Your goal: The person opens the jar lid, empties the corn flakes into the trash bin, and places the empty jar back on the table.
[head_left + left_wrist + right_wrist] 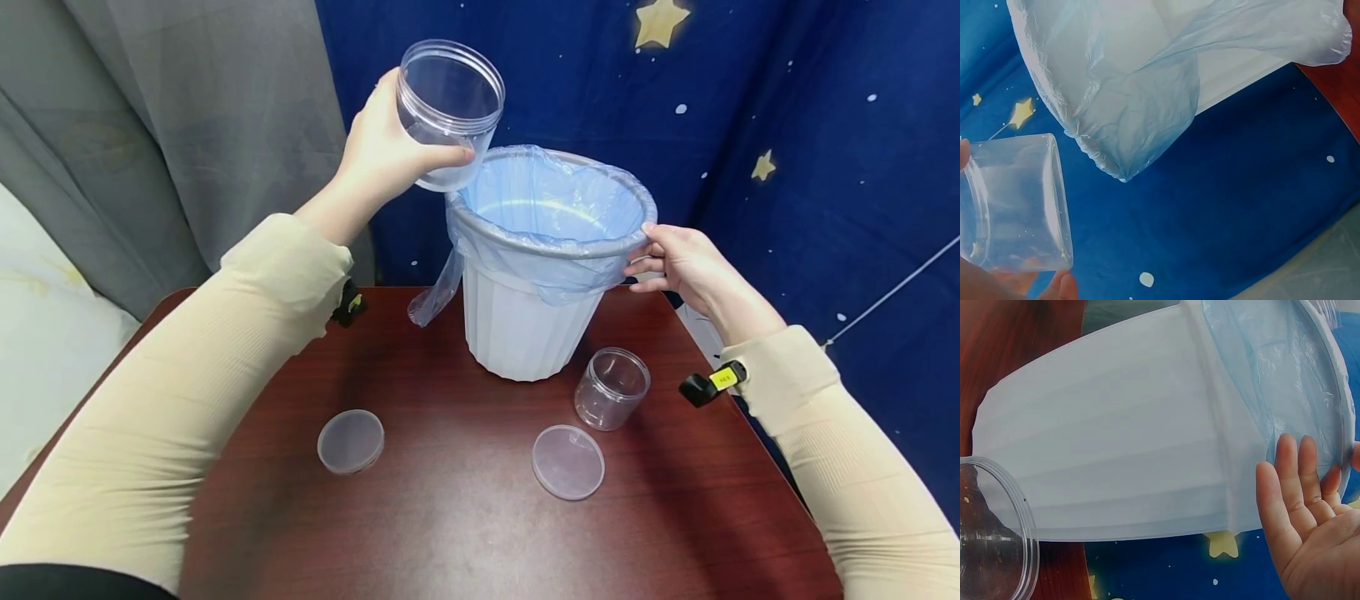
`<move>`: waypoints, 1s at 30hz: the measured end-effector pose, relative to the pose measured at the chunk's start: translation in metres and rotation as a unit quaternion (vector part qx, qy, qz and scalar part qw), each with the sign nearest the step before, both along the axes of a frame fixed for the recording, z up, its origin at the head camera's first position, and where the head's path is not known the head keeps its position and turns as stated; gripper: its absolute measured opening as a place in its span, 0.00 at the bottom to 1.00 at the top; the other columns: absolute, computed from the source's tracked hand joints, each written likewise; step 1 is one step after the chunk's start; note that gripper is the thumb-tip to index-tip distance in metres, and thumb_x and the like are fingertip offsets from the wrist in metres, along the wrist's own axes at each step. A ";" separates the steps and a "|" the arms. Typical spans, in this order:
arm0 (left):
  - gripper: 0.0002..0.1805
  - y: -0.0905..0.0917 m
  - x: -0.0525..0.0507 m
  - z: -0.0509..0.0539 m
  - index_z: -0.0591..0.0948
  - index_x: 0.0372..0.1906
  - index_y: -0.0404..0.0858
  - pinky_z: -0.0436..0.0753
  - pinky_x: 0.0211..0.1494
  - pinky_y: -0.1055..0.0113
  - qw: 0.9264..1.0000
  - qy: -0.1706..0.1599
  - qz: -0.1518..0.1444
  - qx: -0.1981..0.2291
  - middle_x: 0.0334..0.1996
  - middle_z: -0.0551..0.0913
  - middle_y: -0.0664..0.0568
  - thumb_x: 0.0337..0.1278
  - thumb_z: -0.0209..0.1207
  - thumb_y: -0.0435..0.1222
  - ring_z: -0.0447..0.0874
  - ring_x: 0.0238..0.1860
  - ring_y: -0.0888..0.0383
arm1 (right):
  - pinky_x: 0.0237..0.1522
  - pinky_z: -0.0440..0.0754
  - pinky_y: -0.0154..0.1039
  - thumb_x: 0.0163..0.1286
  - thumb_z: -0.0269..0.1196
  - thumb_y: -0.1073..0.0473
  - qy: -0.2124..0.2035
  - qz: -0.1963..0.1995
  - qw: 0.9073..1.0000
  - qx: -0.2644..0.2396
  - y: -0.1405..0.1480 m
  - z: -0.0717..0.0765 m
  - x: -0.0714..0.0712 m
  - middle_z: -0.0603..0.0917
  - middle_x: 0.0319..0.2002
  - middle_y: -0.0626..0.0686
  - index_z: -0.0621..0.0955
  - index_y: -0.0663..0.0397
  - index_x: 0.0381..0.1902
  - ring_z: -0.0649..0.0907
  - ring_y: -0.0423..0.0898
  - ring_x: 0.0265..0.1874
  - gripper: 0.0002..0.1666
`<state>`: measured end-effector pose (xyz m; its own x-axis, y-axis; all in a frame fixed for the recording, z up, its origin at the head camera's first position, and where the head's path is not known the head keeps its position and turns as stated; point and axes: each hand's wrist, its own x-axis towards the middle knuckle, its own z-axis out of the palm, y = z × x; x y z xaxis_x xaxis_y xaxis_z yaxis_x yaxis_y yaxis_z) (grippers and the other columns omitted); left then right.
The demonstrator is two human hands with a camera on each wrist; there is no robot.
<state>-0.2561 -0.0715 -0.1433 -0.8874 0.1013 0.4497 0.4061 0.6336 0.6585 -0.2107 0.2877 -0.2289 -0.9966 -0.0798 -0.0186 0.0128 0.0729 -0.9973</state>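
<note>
In the head view my left hand [386, 146] grips a clear plastic jar [452, 108] around its side. The lidless jar is held above and to the left of a white trash can [525, 321]. Part of the jar [1016, 203] shows at the left of the left wrist view. A thin blue plastic bag [551, 196] lines the can and folds over its grey rim. My right hand [693, 267] pinches the can's right rim between thumb and index finger; its other fingers [1286, 469] stretch along the bag outside.
A second clear jar [612, 390], lidless, stands right of the can on the brown table [450, 517]. Two clear round lids lie on the table, one lid [351, 442] at left and another lid [568, 463] before the second jar. Blue starry curtains [750, 100] hang behind.
</note>
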 end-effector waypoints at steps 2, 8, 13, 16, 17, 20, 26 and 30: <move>0.58 -0.001 0.002 -0.001 0.52 0.74 0.49 0.62 0.66 0.67 1.000 -0.007 -0.002 0.003 0.69 0.62 0.59 0.37 0.72 0.56 0.61 0.66 0.63 | 0.31 0.84 0.41 0.74 0.53 0.48 0.000 0.001 1.000 -0.002 0.000 0.000 0.000 0.82 0.31 0.51 0.71 0.60 0.46 0.85 0.45 0.30 0.20; 0.59 -0.006 0.008 -0.005 0.52 0.74 0.49 0.64 0.65 0.66 1.000 -0.023 -0.009 0.004 0.68 0.63 0.58 0.36 0.72 0.56 0.62 0.65 0.62 | 0.31 0.84 0.41 0.74 0.53 0.48 0.003 0.002 1.000 -0.005 0.000 0.000 -0.001 0.82 0.31 0.51 0.71 0.60 0.46 0.85 0.45 0.30 0.19; 0.59 -0.012 0.013 -0.007 0.53 0.74 0.49 0.64 0.65 0.66 1.000 -0.030 -0.005 0.006 0.67 0.65 0.57 0.35 0.72 0.57 0.63 0.65 0.61 | 0.31 0.84 0.41 0.74 0.52 0.48 0.002 0.003 1.000 -0.001 0.000 0.000 -0.001 0.82 0.31 0.51 0.70 0.62 0.47 0.85 0.45 0.30 0.20; 0.60 -0.017 0.016 -0.008 0.51 0.74 0.49 0.64 0.66 0.64 0.999 -0.044 -0.002 0.013 0.68 0.64 0.56 0.35 0.72 0.58 0.62 0.65 0.61 | 0.31 0.84 0.41 0.74 0.53 0.47 -0.001 0.002 1.000 0.004 0.000 0.000 -0.001 0.82 0.31 0.50 0.69 0.62 0.48 0.85 0.45 0.30 0.22; 0.60 -0.019 0.018 -0.008 0.51 0.75 0.49 0.64 0.66 0.64 0.999 -0.048 -0.001 0.015 0.68 0.64 0.56 0.35 0.72 0.58 0.62 0.66 0.61 | 0.31 0.84 0.41 0.74 0.53 0.47 -0.002 0.002 1.000 0.005 0.000 0.000 -0.001 0.82 0.31 0.50 0.69 0.62 0.48 0.85 0.44 0.30 0.22; 0.61 -0.023 0.022 -0.008 0.51 0.75 0.48 0.63 0.66 0.63 0.998 -0.059 0.005 0.022 0.69 0.63 0.55 0.35 0.71 0.59 0.61 0.66 0.60 | 0.31 0.84 0.41 0.73 0.53 0.46 -0.005 0.001 1.000 0.005 0.001 0.000 -0.001 0.82 0.31 0.50 0.68 0.62 0.48 0.85 0.44 0.30 0.23; 0.60 -0.031 0.031 -0.010 0.52 0.74 0.46 0.63 0.66 0.62 0.997 -0.070 0.012 0.021 0.67 0.65 0.52 0.35 0.71 0.59 0.62 0.66 0.59 | 0.31 0.84 0.41 0.72 0.55 0.46 -0.005 0.001 1.000 -0.007 0.001 0.001 0.001 0.82 0.31 0.51 0.71 0.60 0.45 0.85 0.45 0.30 0.21; 0.60 -0.036 0.037 -0.012 0.52 0.74 0.46 0.64 0.66 0.61 0.997 -0.076 0.007 0.030 0.67 0.65 0.52 0.36 0.72 0.57 0.62 0.66 0.59 | 0.31 0.84 0.41 0.72 0.55 0.46 -0.005 0.001 1.000 -0.006 0.001 0.001 0.001 0.82 0.31 0.51 0.71 0.59 0.45 0.85 0.45 0.30 0.20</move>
<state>-0.2190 -0.1075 -0.1556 -0.9466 0.0662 0.3155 0.2912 0.5959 0.7484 -0.2094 0.2883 -0.2280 -0.9963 -0.0818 -0.0279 0.0228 0.0619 -0.9978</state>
